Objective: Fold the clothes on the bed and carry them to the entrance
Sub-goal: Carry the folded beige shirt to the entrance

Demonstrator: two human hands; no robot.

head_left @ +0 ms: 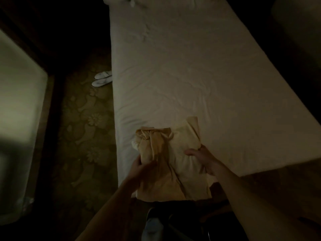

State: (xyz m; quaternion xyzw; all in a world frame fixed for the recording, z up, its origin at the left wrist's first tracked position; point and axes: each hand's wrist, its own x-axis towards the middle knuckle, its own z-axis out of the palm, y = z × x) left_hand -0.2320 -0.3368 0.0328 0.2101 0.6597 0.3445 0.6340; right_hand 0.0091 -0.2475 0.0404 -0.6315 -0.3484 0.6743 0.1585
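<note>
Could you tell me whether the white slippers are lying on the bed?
No, the white slippers lie on the patterned carpet beside the bed, not on it.

Soft matt cloth bundle (pixel 173 153) (creased)

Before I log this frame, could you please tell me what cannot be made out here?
Head view only:
- Left hand: motion-blurred; its grip on the yellow garment is unclear.
- Right hand: fingertips hidden behind the garment's edge.
- Garment's type and number of folds: dim light.
- Bed: head end cut off by the top edge.
- Slippers: too small for detail.
</note>
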